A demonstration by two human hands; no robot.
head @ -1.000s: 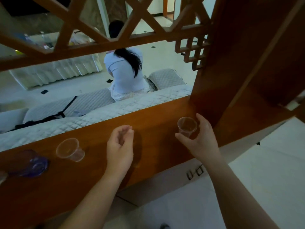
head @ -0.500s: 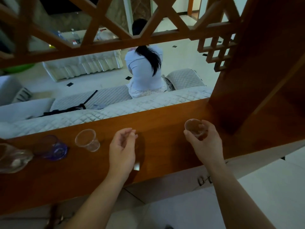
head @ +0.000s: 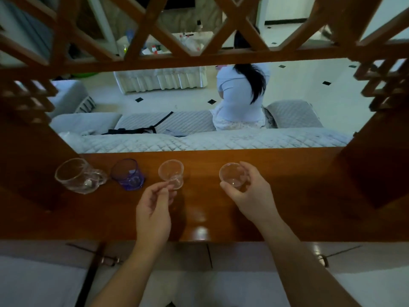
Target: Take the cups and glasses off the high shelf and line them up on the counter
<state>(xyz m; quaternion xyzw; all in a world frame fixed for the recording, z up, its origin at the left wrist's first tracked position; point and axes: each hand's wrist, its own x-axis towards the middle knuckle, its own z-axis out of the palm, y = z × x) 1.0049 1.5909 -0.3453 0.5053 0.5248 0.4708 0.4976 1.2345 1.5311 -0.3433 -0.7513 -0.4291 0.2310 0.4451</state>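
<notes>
Since a moment ago our right hand has carried its small clear cup leftward, away from the wooden post and closer to the row, while our view has swung left so the whole line shows. The right hand curls round this cup, thumb at its near side and fingers at its far side; we cannot tell whether its base touches the wooden surface. Our left hand hovers with loosely curled fingers holding nothing, its fingertips just below a second clear cup, which stands well left of the right hand. Further left of the left hand stand a purple glass and then a clear handled mug.
</notes>
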